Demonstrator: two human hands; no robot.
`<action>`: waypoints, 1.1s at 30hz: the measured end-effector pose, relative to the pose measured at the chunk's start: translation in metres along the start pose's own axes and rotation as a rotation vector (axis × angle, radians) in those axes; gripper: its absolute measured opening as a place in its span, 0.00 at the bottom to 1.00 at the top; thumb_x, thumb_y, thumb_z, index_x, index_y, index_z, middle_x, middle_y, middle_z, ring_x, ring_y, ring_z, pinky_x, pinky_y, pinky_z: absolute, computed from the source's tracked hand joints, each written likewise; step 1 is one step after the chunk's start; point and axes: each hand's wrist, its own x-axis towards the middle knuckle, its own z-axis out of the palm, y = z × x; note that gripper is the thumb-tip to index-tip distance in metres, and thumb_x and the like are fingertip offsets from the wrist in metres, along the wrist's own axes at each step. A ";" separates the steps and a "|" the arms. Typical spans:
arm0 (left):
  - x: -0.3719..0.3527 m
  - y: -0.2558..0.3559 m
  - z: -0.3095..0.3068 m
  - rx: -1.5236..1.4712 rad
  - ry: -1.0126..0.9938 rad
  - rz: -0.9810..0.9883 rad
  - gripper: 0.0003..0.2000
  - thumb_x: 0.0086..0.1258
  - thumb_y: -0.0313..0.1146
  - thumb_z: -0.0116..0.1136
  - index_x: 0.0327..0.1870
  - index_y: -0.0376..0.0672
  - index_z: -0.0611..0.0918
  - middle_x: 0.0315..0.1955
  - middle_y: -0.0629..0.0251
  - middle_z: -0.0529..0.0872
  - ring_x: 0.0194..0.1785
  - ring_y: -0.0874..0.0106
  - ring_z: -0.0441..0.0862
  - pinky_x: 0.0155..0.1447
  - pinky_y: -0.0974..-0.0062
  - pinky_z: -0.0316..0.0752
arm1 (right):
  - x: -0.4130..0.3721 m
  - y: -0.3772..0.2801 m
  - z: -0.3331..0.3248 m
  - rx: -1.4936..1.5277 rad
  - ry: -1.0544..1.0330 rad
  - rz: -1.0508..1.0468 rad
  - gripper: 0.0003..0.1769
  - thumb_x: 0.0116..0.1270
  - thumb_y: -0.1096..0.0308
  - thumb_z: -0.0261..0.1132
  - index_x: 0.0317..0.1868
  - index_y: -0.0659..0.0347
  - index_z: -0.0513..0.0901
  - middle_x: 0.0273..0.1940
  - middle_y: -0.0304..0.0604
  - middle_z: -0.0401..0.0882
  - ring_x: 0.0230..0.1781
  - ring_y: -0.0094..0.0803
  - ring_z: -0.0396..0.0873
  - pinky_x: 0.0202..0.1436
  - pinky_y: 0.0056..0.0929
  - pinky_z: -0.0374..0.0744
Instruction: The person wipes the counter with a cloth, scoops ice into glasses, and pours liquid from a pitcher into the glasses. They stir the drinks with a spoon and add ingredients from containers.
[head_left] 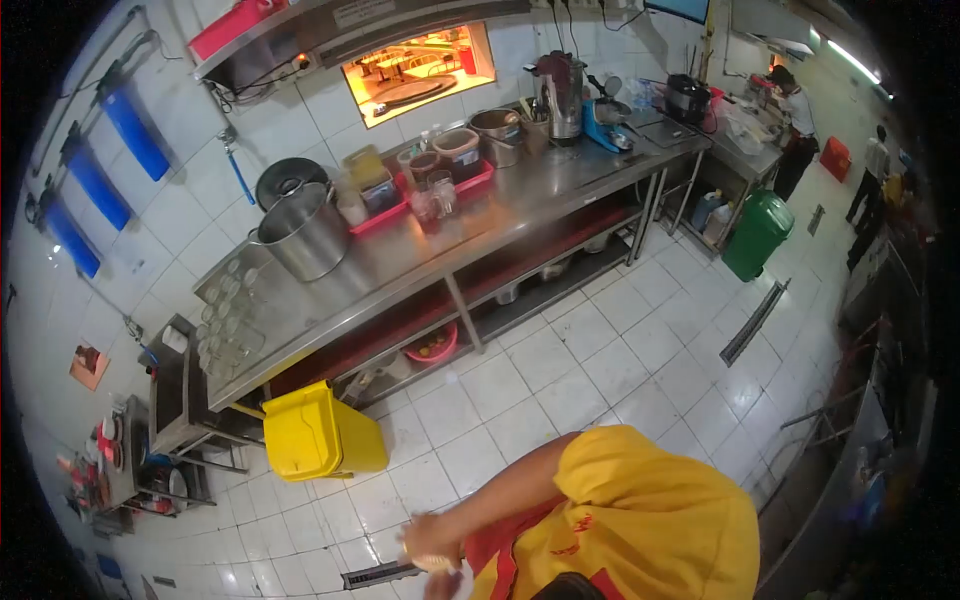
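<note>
My right hand (428, 538) is low in the view, at the end of a bare forearm that comes out of a yellow sleeve (640, 480). Its fingers are bent against a small pale thing (436, 564), too blurred to name. Just below it, at the bottom edge, part of my left hand (438, 587) shows close to the same pale thing. Most of its fingers are cut off or hidden. A red apron (500, 545) lies over the yellow shirt beside the hands.
A yellow bin (325, 435) stands on the tiled floor, before a long steel counter (400, 270) bearing a large pot (308, 238), glass jars (232, 310) and red trays. Further right are a green bin (757, 235) and a person (797, 115) at another counter. Floor drains (755, 320) cross the tiles.
</note>
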 end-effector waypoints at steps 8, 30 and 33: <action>0.175 0.292 0.125 0.145 -0.293 -0.165 0.24 0.80 0.50 0.44 0.61 0.37 0.74 0.54 0.53 0.83 0.58 0.63 0.82 0.61 0.65 0.76 | -0.179 0.177 -0.157 0.012 0.368 0.474 0.44 0.38 0.52 0.78 0.60 0.53 0.76 0.54 0.48 0.73 0.55 0.47 0.74 0.51 0.47 0.75; 0.577 0.619 0.391 0.220 -0.523 -0.032 0.22 0.80 0.44 0.49 0.63 0.33 0.72 0.49 0.53 0.83 0.54 0.65 0.83 0.61 0.71 0.75 | -0.622 0.737 -0.266 0.061 0.308 1.508 0.54 0.43 0.39 0.75 0.70 0.53 0.67 0.67 0.57 0.65 0.68 0.56 0.64 0.67 0.53 0.69; 0.581 0.636 0.427 0.165 -0.351 -0.010 0.22 0.80 0.45 0.49 0.60 0.32 0.75 0.48 0.57 0.83 0.53 0.68 0.82 0.61 0.70 0.75 | -0.640 0.782 -0.268 -0.061 0.106 1.368 0.48 0.48 0.41 0.74 0.68 0.54 0.70 0.63 0.58 0.70 0.64 0.55 0.68 0.64 0.51 0.72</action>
